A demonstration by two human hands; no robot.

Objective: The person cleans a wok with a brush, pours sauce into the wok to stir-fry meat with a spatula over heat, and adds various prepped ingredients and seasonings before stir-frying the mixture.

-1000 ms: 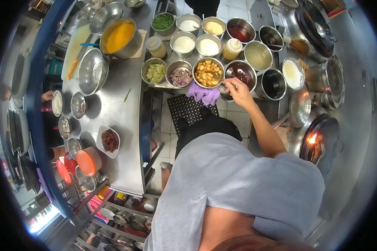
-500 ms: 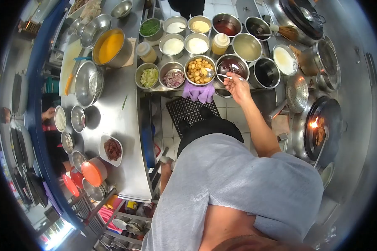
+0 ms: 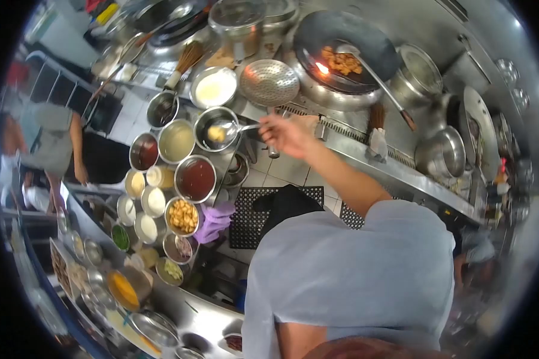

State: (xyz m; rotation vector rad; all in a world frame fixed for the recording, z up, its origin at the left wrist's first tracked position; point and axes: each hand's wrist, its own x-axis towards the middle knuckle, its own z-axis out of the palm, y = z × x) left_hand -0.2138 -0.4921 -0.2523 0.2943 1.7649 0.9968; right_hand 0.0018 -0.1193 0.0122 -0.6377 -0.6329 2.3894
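Observation:
My right hand (image 3: 286,135) is closed around the handle of a metal spoon (image 3: 249,127). The spoon's bowl carries a few yellowish pieces (image 3: 217,133) over a steel pot of dark liquid (image 3: 208,145). Beside it stand a pot of dark red sauce (image 3: 196,179) and a pot of pale liquid (image 3: 176,141). Golden-brown chunks fill another steel pot (image 3: 183,216), with a purple cloth (image 3: 214,222) hanging next to it. My left hand is out of sight.
A wok (image 3: 305,42) holds browned food and a ladle (image 3: 384,87), with a flame at its edge. A perforated strainer (image 3: 269,82) lies beside it. Several sauce pots line the counter. Another person (image 3: 48,131) stands at the left. A black mat (image 3: 245,224) covers the floor.
My view and body have turned right toward the stove. The spoon has moved from the pot of golden chunks to above the pot of dark liquid, carrying pieces.

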